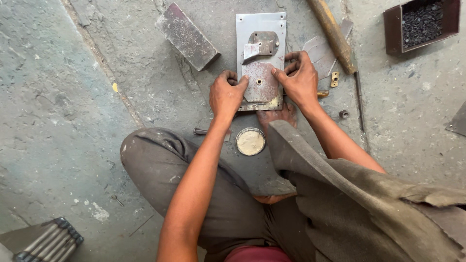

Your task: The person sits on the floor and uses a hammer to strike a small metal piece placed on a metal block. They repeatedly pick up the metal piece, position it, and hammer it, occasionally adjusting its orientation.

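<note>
Both hands — left hand (pixel 227 94) and right hand (pixel 301 80) — press the small rusty pivoting plate (pixel 259 82) flat on the grey rectangular steel base plate (pixel 260 29), best kept square, thumbs steady.

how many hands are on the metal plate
2. The left hand presses the lower left edge of the grey metal plate; the right hand rests on its lower right, thumb on the rusty piece. No others show.
</note>
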